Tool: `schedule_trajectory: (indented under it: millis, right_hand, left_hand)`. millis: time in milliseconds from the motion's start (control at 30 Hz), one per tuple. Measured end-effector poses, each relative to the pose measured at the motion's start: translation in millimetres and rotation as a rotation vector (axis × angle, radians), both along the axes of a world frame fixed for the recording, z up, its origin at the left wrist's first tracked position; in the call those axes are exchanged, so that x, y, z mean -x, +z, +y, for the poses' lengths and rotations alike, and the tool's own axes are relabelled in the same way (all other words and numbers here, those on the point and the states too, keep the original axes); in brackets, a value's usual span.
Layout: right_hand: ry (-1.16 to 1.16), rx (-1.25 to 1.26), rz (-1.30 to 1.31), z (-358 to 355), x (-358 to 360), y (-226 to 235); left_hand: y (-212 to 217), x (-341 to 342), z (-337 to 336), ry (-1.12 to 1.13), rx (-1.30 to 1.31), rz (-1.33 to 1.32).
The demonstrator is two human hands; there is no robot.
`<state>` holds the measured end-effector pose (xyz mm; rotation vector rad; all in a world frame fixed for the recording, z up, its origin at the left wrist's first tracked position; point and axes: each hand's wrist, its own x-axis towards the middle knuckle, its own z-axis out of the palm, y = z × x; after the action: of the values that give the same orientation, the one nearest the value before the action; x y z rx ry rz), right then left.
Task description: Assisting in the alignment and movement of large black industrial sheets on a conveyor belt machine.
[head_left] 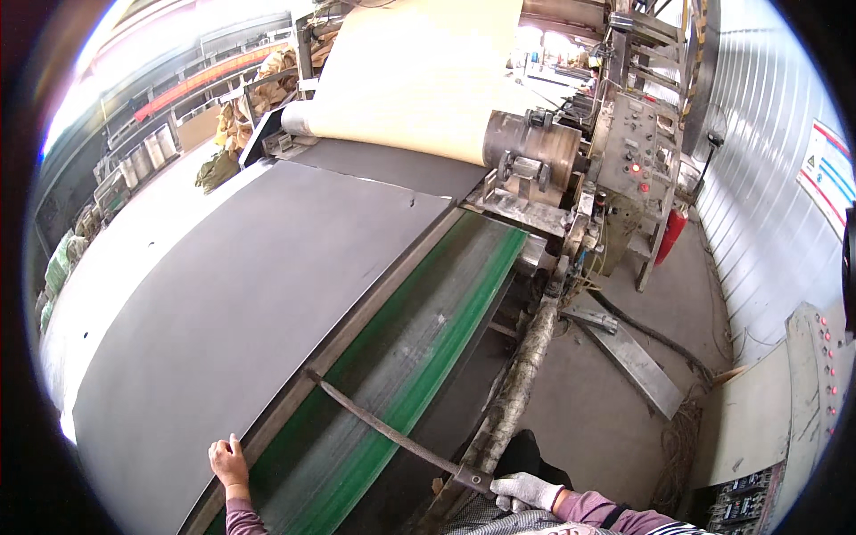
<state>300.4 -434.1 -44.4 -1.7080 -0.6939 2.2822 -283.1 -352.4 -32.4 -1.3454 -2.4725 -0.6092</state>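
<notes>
My left hand [229, 464] is bare and rests flat on the near edge of a wide dark grey sheet [241, 303], fingers together, holding nothing. The sheet runs away from me toward a big roller [531, 147], where a cream-coloured sheet [419, 71] comes down. My right hand [526, 490] wears a white work glove and lies by the end of a thin metal bar [392, 432], next to a rusty frame rail [517, 383]. Whether it grips the bar is unclear. The bar crosses a green conveyor belt [419, 357] beside the grey sheet.
A grey control box with lit red buttons [629, 147] stands behind the roller, with a red cylinder [670, 234] on the floor beside it. A second control panel [816, 374] is at the right by a corrugated metal wall [758, 178]. Metal plates and cables lie on the concrete floor [624, 357].
</notes>
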Motion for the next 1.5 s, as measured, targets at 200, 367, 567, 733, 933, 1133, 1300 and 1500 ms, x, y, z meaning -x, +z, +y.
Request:
schedule_trajectory:
  millis: [200,367,567,733,933,1133,1300,1500]
  right_hand:
    - [0.028,-0.013,-0.013,1,-1,-2]
    - [0.035,0.001,-0.001,1,-2,-5]
    - [0.028,-0.033,-0.001,2,1,-2]
    - [0.06,-0.051,-0.035,0,0,3]
    - [0.037,-0.045,-0.039,-6,-1,-4]
    - [0.049,-0.046,-0.044,-4,1,1]
    - [0.011,-0.061,-0.072,-6,5,11]
    - [0.054,-0.055,-0.08,-5,6,12]
  left_hand:
    - [20,-95,79,-0.096,0.082,0.112]
    - [22,-154,150,-0.135,0.146,0.111]
    - [41,-208,218,-0.371,0.22,-0.053]
    - [34,-148,179,-0.493,-0.051,-0.273]
    - [2,30,-5,0.18,0.065,0.126]
    - [-15,44,-42,-0.03,0.049,0.115]
    - [1,-55,32,0.063,-0.114,0.13]
    - [19,-101,82,-0.089,-0.015,-0.003]
